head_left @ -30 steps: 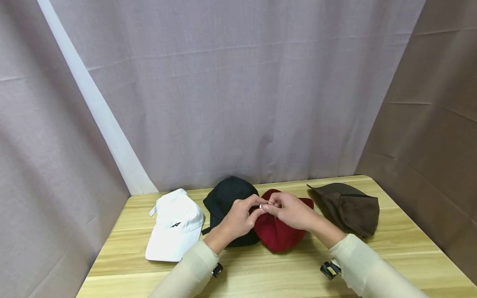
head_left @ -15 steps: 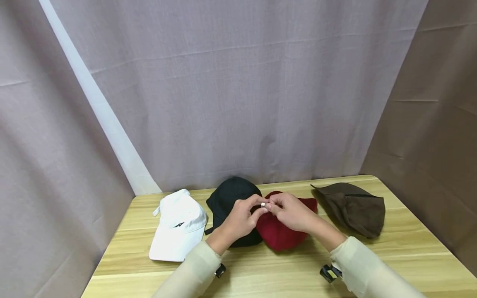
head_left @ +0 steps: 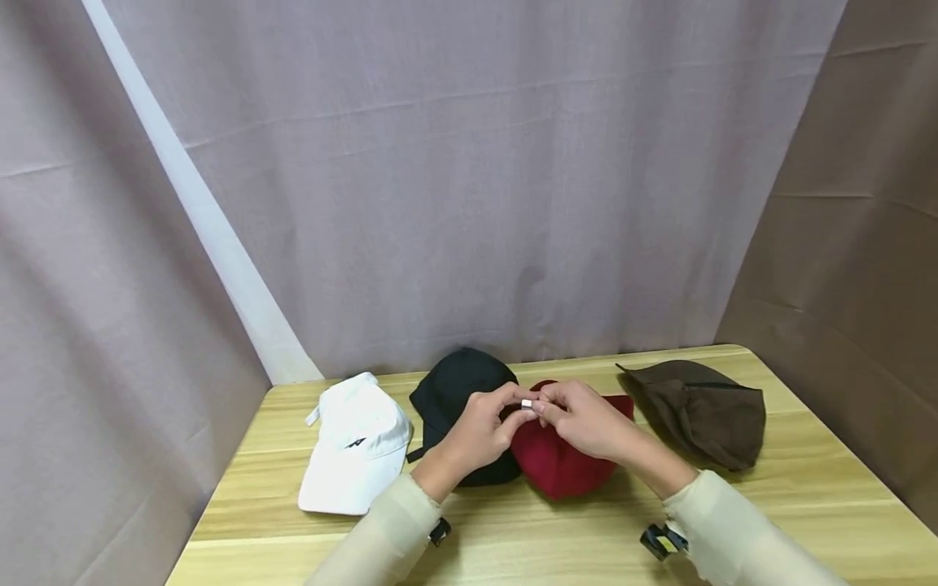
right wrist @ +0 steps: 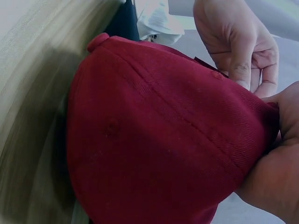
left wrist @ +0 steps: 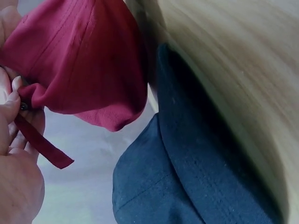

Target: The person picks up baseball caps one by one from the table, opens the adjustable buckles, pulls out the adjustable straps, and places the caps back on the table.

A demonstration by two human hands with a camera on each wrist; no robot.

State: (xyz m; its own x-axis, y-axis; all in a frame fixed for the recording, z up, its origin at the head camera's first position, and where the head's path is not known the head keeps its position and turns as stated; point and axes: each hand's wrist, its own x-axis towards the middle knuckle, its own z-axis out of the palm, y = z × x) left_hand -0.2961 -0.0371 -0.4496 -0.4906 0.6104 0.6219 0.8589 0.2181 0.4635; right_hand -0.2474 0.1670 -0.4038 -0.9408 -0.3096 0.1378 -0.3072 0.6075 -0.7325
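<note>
A red baseball cap lies under both hands, its rounded crown filling the right wrist view. My left hand pinches the cap's narrow red strap, whose loose end hangs out past the fingers. My right hand grips the cap's back edge beside the strap, as the right wrist view shows. Between the two sets of fingertips a small bright buckle is visible in the head view. The fingers partly hide the strap where it meets the buckle.
Left of the red cap sits a black cap, partly behind my left hand. A white cap lies at the left of the wooden table. On the right is a dark brown cap. Grey curtains stand behind the table.
The whole head view has shifted slightly to the right. Both hands stay together at the strap with small finger movements, and the bright buckle shows more plainly than a second ago.
</note>
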